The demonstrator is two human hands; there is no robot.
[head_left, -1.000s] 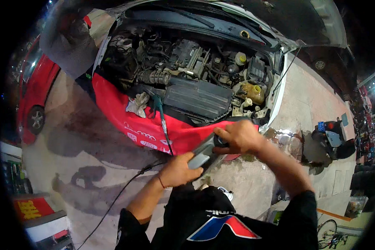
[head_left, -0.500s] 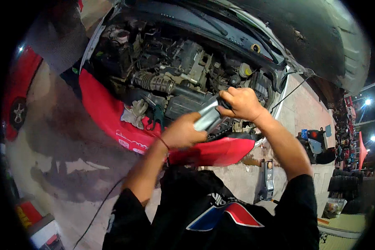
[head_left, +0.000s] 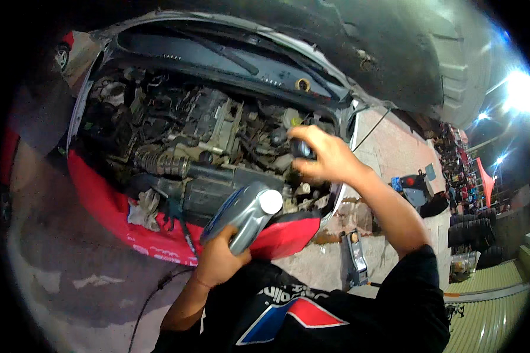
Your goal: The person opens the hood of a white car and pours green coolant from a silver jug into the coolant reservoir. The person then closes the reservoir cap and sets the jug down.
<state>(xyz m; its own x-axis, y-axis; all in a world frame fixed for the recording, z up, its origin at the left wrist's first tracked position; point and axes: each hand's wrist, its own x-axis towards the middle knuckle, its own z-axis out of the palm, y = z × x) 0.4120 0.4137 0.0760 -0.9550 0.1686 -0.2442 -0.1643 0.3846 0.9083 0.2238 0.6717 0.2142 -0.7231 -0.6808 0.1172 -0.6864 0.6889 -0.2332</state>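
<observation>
A silver-grey motor oil bottle [head_left: 247, 206] leans over the front of the engine bay [head_left: 212, 188], its round white mouth uncovered and facing up to the right. My left hand [head_left: 219, 259] wraps round its lower side. To the right, above the engine, my right hand [head_left: 331, 157] pinches a dark round cap [head_left: 303, 149], held apart from the bottle. A yellow-topped reservoir [head_left: 291, 118] shows just behind that hand. Left of the bottle, a crumpled cloth [head_left: 145, 210] and dark gloves [head_left: 174, 215] lie on the car's front edge.
A red cover [head_left: 100, 194] drapes over the front of the car. The raised hood [head_left: 394, 53] hangs overhead, and a yellow ring-shaped cap [head_left: 303, 85] rests below the windshield. A floor jack [head_left: 354, 259] stands on the ground at right. A dark cable [head_left: 144, 306] crosses the floor.
The cap has come off the bottle, and my right hand has moved away from the bottle with it. My left hand has lowered and tilted the bottle; the whole view has shifted.
</observation>
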